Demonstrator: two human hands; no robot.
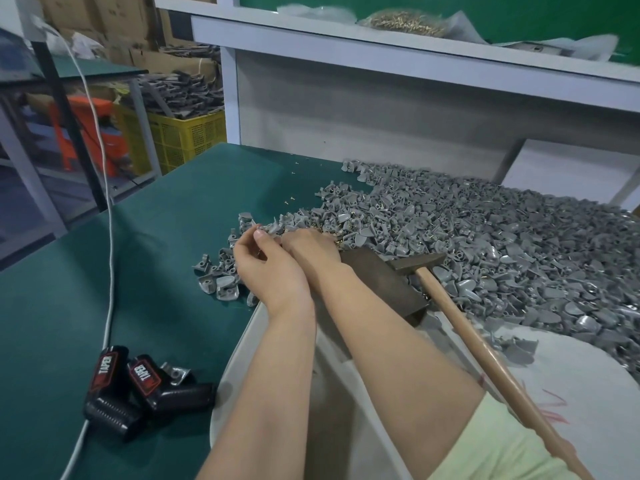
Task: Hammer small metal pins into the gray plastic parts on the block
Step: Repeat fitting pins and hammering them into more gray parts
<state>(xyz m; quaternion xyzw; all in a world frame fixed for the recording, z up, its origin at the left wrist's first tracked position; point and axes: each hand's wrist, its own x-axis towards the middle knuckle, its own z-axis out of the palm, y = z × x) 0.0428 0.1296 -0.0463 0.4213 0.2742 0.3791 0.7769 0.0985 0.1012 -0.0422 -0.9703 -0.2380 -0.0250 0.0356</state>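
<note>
My left hand (265, 263) is at the near left edge of the big pile of gray plastic parts (485, 237). Its fingers are curled and its thumb is raised against a gray plastic part (274, 229). My right hand (311, 247) lies just behind it, reaching into small brass pins (334, 233); its fingertips are hidden. The dark metal block (381, 284) sits beside my right forearm. The hammer's head (415, 263) rests by the block, and its wooden handle (485, 351) slants toward the lower right with no hand on it.
A white basin (239, 358) lies under my forearms on the green table (156, 220). Two black TAPER-labelled pieces (138, 386) and a white cable (110, 258) lie to the left. A bag of pins (401, 22) sits on the upper shelf. A yellow crate (187, 136) stands beyond the table.
</note>
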